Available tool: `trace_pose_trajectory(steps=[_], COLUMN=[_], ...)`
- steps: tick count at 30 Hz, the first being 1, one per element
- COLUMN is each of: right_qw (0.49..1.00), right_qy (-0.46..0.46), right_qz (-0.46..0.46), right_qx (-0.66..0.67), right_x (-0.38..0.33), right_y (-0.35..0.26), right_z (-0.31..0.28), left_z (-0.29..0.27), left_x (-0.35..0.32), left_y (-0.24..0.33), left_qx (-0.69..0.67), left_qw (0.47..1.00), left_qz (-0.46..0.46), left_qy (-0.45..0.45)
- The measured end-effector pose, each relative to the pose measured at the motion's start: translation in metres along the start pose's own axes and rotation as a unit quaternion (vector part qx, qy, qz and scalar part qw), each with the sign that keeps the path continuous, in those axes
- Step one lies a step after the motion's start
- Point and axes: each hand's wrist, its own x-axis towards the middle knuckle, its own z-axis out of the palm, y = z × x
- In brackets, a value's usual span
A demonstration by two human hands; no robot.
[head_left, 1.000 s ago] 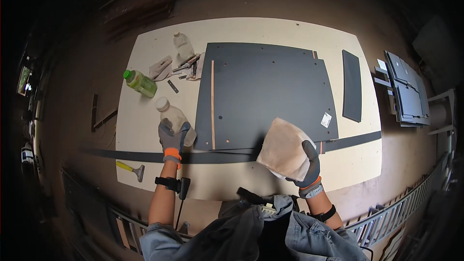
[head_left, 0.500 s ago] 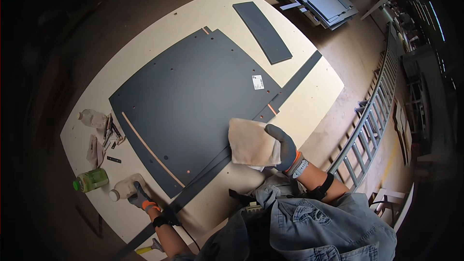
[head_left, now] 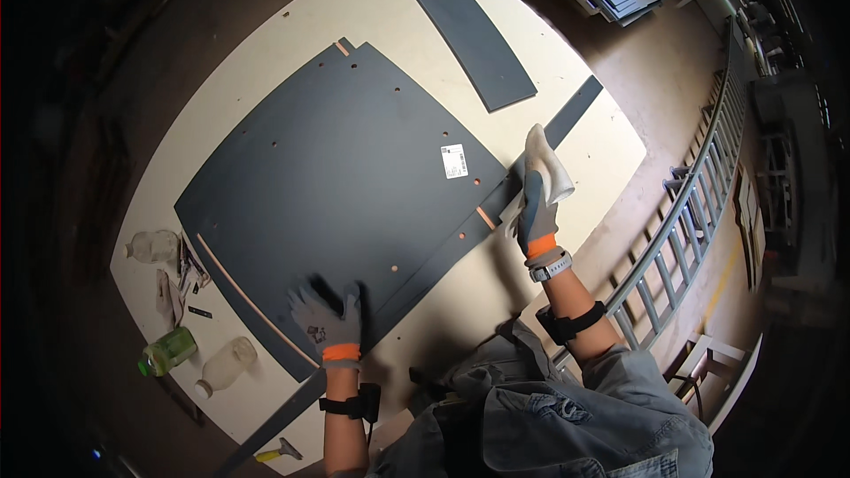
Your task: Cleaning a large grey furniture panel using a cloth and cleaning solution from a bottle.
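A large dark grey panel lies on the pale table, with drilled holes, copper-coloured grooves and a white label near its right corner. My gloved left hand is over the panel's near left part, fingers spread and slightly blurred, holding nothing. My gloved right hand grips a beige cloth beside the panel's right corner. The cloth stands folded up above my fingers. Whether my left palm touches the panel I cannot tell.
Left of the panel are a clear bottle, a green-liquid bottle, another clear bottle and small tools. A scraper lies at the near edge. Beyond is a narrow dark board. A metal ladder stretches along the right.
My left hand has let go of the clear bottle and moved right, over the panel. My right hand has moved up and right with the cloth, which now shows edge-on.
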Motion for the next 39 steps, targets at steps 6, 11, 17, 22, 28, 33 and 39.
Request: trace_pose_trajectory(steps=[6, 11, 17, 22, 28, 33, 39], right_qw=[0.857, 0.753, 0.723, 0.581, 0.621, 0.672, 0.640], right_qy=[-0.123, -0.292, -0.316, -0.397, -0.339, -0.379, -0.453], right_qz=[-0.175, -0.186, -0.291, -0.287, -0.351, -0.325, -0.330], right_qx=[-0.469, -0.560, -0.540, -0.651, -0.614, -0.547, -0.526], right_x=[0.032, 0.089, 0.182, 0.135, 0.135, 0.206, 0.127], right_y=[0.022, -0.012, -0.045, -0.021, 0.007, -0.037, 0.002], right_z=[0.078, 0.168, 0.293, 0.209, 0.177, 0.269, 0.108], left_z=[0.051, 0.053, 0.053, 0.052, 0.069, 0.059, 0.065], left_x=[0.079, 0.084, 0.094, 0.097, 0.090, 0.094, 0.082], left_y=[0.084, 0.081, 0.093, 0.081, 0.066, 0.093, 0.063], left_qx=[0.114, 0.145, 0.109, 0.087, 0.192, 0.120, 0.129], left_qw=[0.987, 0.984, 0.989, 0.992, 0.976, 0.986, 0.988], left_qz=[0.034, 0.045, 0.070, 0.041, 0.103, 0.080, 0.073], left_qy=[-0.107, -0.096, -0.075, -0.077, -0.013, -0.078, -0.053])
